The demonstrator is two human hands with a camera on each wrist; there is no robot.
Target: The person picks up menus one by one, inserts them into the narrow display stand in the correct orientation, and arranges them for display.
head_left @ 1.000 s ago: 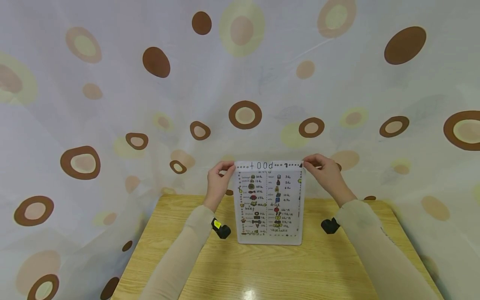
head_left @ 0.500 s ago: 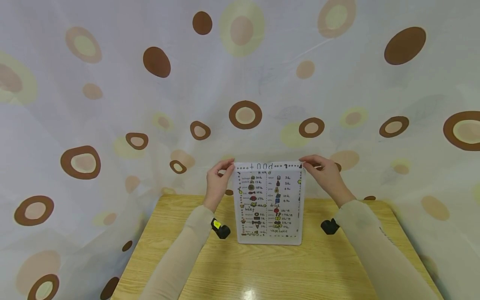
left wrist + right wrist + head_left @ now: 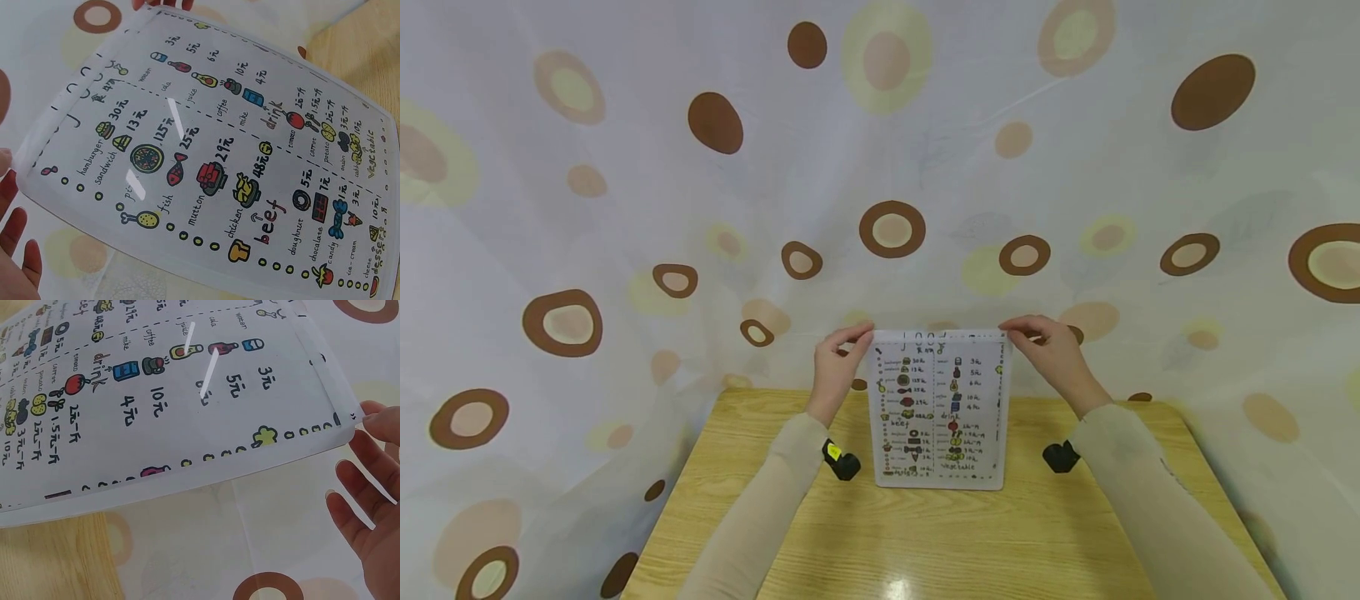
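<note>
Curtain (image 3: 625,208), dotted with brown and yellow ovals, fills the frame's upper part; below it sits the wooden table (image 3: 925,542). At centre the laminated menu sheet (image 3: 938,412) stands on its lower edge. Its top strip (the "food" heading showed half a second ago) now curls away, so a fold seems begun. Left hand (image 3: 835,371) and right hand (image 3: 1052,354), apart, pinch the top corners.

Both hands (image 3: 835,371) (image 3: 1054,354) raised, fingertips pinching.
</note>
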